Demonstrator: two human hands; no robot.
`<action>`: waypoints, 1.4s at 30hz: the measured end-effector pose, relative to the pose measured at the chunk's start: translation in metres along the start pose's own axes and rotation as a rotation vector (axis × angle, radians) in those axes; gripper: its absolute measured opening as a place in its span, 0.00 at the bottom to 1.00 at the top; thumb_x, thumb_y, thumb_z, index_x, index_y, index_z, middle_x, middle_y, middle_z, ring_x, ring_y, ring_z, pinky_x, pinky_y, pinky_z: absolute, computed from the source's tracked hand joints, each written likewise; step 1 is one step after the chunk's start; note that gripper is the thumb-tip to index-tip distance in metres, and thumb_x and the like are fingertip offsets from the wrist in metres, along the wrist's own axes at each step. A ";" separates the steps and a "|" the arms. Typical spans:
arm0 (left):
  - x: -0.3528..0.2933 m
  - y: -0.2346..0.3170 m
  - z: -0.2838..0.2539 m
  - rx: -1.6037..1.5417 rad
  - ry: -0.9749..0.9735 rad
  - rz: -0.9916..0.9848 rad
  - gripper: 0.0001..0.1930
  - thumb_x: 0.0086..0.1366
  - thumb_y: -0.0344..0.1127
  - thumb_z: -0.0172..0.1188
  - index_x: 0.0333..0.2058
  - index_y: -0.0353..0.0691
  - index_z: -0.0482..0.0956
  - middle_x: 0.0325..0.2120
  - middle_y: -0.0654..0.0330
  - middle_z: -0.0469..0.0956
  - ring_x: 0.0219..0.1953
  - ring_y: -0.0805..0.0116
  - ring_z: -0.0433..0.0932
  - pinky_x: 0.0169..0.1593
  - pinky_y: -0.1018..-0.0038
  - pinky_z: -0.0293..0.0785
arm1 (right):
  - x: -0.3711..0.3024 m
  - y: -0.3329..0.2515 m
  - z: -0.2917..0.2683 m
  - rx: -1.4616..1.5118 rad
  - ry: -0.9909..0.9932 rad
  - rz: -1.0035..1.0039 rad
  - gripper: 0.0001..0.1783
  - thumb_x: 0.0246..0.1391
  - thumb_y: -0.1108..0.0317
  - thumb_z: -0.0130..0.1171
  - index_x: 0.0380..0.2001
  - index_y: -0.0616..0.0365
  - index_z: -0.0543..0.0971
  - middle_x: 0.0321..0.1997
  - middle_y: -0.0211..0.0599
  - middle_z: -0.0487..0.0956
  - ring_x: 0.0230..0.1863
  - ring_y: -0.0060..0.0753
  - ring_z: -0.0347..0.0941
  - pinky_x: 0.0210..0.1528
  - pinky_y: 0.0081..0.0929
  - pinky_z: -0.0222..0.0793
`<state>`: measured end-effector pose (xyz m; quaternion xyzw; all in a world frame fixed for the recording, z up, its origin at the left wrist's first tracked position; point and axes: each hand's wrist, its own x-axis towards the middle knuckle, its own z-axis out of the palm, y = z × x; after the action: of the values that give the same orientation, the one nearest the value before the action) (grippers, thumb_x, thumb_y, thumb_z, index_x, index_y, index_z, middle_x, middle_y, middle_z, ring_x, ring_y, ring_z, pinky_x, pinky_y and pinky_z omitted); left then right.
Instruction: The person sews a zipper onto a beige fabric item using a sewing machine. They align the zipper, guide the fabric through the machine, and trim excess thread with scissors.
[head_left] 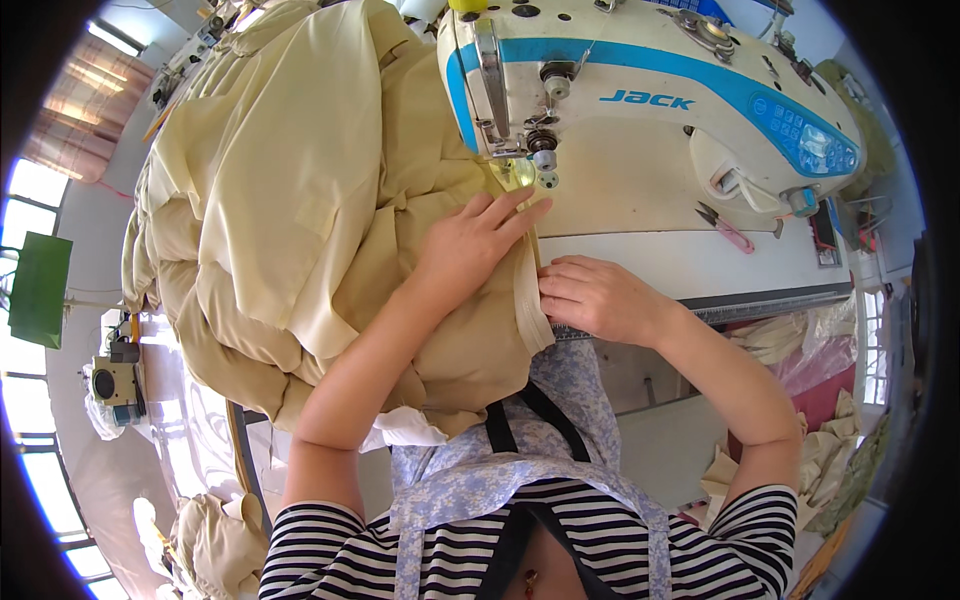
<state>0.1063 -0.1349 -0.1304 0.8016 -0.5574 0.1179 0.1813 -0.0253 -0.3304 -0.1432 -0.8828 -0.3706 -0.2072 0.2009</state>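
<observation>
At a sewing machine [650,75], a person in a striped shirt [330,550] and floral apron [430,495] works on a large spread of tan cloth [275,200]. The cloth heaps in folds over the left of the table [690,262], its right edge running beneath the near side of the machine's head, where a small light glows by the needle area. The left hand [468,245] lies open, palm down on the cloth just short of the needle area, its fingers stretched toward the far right. Nearer and to the right, the right hand [595,298] is bent, its fingertips at the cloth's banded edge [533,300]; whether they pinch it cannot be told, as the thumb is hidden. The machine, white with a blue band, stretches across the far right, with a lit control panel [808,138] at its right end. Below its arm, pink-handled snips [735,233] rest on the machine bed, well apart from both hands. A ruler strip [765,303] lines the table's near edge. At the lower right lie more pale pieces of fabric [835,450]; at the lower left, another tan bundle [215,545]. On the far left, a plaid curtain [95,110] hangs above a green panel [42,290].
</observation>
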 end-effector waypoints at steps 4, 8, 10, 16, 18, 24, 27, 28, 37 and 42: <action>-0.008 -0.005 0.010 -0.094 0.209 -0.033 0.24 0.51 0.16 0.60 0.48 0.42 0.82 0.48 0.59 0.80 0.44 0.56 0.80 0.44 0.65 0.79 | 0.013 0.013 0.000 -0.124 -0.067 -0.181 0.06 0.46 0.70 0.60 0.29 0.57 0.76 0.35 0.31 0.74 0.40 0.33 0.73 0.45 0.30 0.73; -0.016 -0.014 0.014 -0.234 0.315 -0.140 0.24 0.51 0.16 0.59 0.49 0.38 0.82 0.45 0.54 0.80 0.45 0.52 0.80 0.47 0.63 0.78 | 0.027 0.024 0.022 -0.289 0.072 -0.144 0.05 0.48 0.69 0.59 0.30 0.54 0.75 0.34 0.29 0.71 0.38 0.30 0.71 0.42 0.27 0.71; -0.014 -0.026 0.013 -0.262 0.349 -0.141 0.26 0.50 0.15 0.58 0.50 0.38 0.81 0.43 0.51 0.79 0.44 0.49 0.79 0.47 0.61 0.77 | 0.033 0.025 0.032 -0.305 0.109 -0.047 0.06 0.48 0.68 0.58 0.31 0.53 0.75 0.36 0.29 0.72 0.39 0.30 0.71 0.42 0.27 0.71; 0.002 -0.069 -0.010 -0.380 0.241 -0.072 0.18 0.60 0.23 0.63 0.50 0.35 0.82 0.44 0.52 0.83 0.43 0.54 0.79 0.49 0.67 0.74 | 0.045 0.000 0.046 -0.136 0.222 0.023 0.05 0.44 0.69 0.58 0.27 0.55 0.75 0.32 0.30 0.73 0.38 0.33 0.73 0.45 0.29 0.72; 0.007 -0.069 -0.016 -0.334 0.208 0.030 0.18 0.59 0.23 0.64 0.50 0.35 0.83 0.45 0.52 0.83 0.45 0.55 0.80 0.50 0.66 0.75 | 0.041 -0.010 0.046 -0.093 0.175 0.009 0.05 0.44 0.69 0.58 0.27 0.55 0.75 0.32 0.31 0.73 0.38 0.34 0.73 0.46 0.30 0.73; 0.014 -0.030 -0.019 -0.193 0.068 0.070 0.20 0.50 0.22 0.65 0.45 0.34 0.82 0.47 0.54 0.82 0.50 0.52 0.81 0.53 0.60 0.78 | 0.020 -0.019 0.038 -0.043 0.185 0.158 0.08 0.45 0.70 0.59 0.30 0.60 0.78 0.35 0.33 0.75 0.41 0.36 0.75 0.49 0.32 0.75; 0.001 -0.012 -0.016 -0.071 -0.006 0.141 0.23 0.48 0.22 0.66 0.46 0.36 0.81 0.51 0.55 0.80 0.53 0.50 0.80 0.55 0.61 0.78 | 0.020 -0.021 0.038 -0.069 0.192 0.161 0.11 0.45 0.71 0.59 0.33 0.64 0.80 0.38 0.35 0.77 0.43 0.37 0.75 0.51 0.31 0.76; -0.002 -0.011 -0.015 -0.073 -0.011 0.098 0.22 0.49 0.22 0.65 0.46 0.36 0.81 0.51 0.54 0.81 0.53 0.50 0.80 0.55 0.61 0.78 | 0.021 -0.022 0.038 -0.067 0.194 0.153 0.12 0.45 0.71 0.59 0.35 0.65 0.80 0.39 0.36 0.77 0.44 0.38 0.76 0.51 0.31 0.76; 0.012 -0.023 -0.033 -0.511 0.161 -0.374 0.20 0.51 0.20 0.61 0.46 0.37 0.83 0.43 0.51 0.84 0.48 0.49 0.81 0.46 0.64 0.78 | 0.012 -0.024 0.038 0.010 0.209 0.191 0.11 0.51 0.65 0.64 0.37 0.55 0.84 0.40 0.31 0.83 0.49 0.34 0.79 0.55 0.33 0.71; 0.018 -0.018 -0.024 -0.124 0.070 0.049 0.16 0.53 0.30 0.64 0.43 0.38 0.84 0.41 0.57 0.85 0.49 0.56 0.82 0.55 0.62 0.73 | 0.011 -0.024 0.036 -0.050 0.165 0.130 0.15 0.42 0.66 0.67 0.37 0.55 0.84 0.47 0.31 0.84 0.53 0.32 0.79 0.53 0.33 0.70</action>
<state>0.1296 -0.1339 -0.1043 0.7703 -0.5764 0.1155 0.2471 -0.0284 -0.2903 -0.1628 -0.8896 -0.2895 -0.2751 0.2217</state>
